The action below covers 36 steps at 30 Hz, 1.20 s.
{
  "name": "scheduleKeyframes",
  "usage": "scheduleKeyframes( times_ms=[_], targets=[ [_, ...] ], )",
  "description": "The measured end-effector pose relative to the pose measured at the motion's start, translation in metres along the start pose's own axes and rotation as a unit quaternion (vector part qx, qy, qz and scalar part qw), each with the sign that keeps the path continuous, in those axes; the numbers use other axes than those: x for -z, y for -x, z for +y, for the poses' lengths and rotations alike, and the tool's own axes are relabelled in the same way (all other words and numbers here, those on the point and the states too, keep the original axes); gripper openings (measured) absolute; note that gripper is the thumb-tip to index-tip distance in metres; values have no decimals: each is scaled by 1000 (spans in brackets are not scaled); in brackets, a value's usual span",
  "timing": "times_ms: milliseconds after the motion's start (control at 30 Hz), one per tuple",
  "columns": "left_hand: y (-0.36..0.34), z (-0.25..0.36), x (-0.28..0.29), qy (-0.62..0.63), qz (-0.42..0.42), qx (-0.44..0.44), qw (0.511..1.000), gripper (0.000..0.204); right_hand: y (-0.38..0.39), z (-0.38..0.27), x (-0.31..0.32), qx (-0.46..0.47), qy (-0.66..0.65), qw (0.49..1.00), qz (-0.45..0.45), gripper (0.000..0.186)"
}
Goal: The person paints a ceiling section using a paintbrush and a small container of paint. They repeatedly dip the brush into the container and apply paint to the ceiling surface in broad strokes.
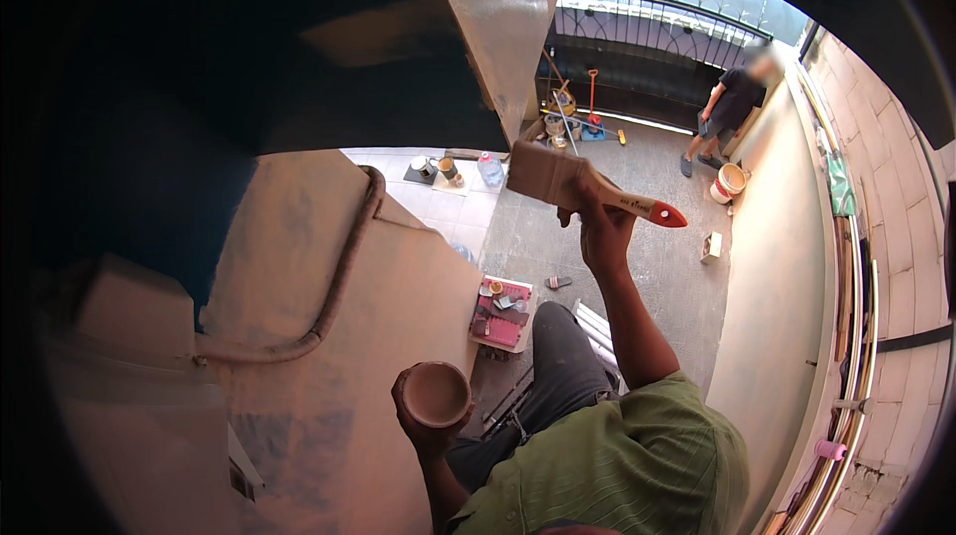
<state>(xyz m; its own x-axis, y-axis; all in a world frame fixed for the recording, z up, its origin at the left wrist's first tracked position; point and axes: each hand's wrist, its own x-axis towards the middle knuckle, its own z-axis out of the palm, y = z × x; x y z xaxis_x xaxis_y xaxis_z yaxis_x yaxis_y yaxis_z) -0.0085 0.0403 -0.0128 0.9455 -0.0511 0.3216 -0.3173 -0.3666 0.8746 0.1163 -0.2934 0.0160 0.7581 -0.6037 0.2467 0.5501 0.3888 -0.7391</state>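
Note:
My right hand (pixel 603 231) is closed round the handle of a wide paintbrush (pixel 548 175), raised out in front of me. Its brown-coated bristles point left; the red handle end sticks out to the right. Lower down, my left hand (pixel 410 414) grips a round cup (pixel 437 394) of pinkish-brown paint from the side, its mouth facing up. The brush and cup are well apart. Beyond the bristles is a dark surface (pixel 398 87) with a lighter brown patch. A beige wall (pixel 398 286) with patchy colour stands to my left, close to the cup.
A curved pipe (pixel 351 281) runs along the left wall. Far below stand a pink-topped stool (pixel 508 321) with small items, white tubes (pixel 595 328), a slipper (pixel 558 282) and a paint bucket (pixel 730 184). Another person (pixel 739 102) stands by the right wall, near the railing (pixel 657 22).

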Motion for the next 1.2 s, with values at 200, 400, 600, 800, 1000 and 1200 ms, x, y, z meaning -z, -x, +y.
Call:
scheduleKeyframes(
  times_ms=[200,400,600,800,1000,1200],
  targets=[
    [2,-8,6,-28,7,-13,1000,99,-64,-34,-21,314,359,826,-301,23],
    [2,-6,4,-17,24,-11,1000,99,-113,-62,-44,375,388,754,-376,26],
    [5,-6,3,16,28,36,999,101,-146,-116,-86,450,281,797,-288,26],
    [2,-13,-2,-5,32,21,999,102,-139,-73,-22,300,-53,941,-148,34],
    [-1,-5,3,-17,2,-8,1000,100,-211,24,76,165,89,982,-14,37],
    [1,-4,1,-23,8,2,1000,101,-276,31,48,154,217,964,-23,38]
  ],
)
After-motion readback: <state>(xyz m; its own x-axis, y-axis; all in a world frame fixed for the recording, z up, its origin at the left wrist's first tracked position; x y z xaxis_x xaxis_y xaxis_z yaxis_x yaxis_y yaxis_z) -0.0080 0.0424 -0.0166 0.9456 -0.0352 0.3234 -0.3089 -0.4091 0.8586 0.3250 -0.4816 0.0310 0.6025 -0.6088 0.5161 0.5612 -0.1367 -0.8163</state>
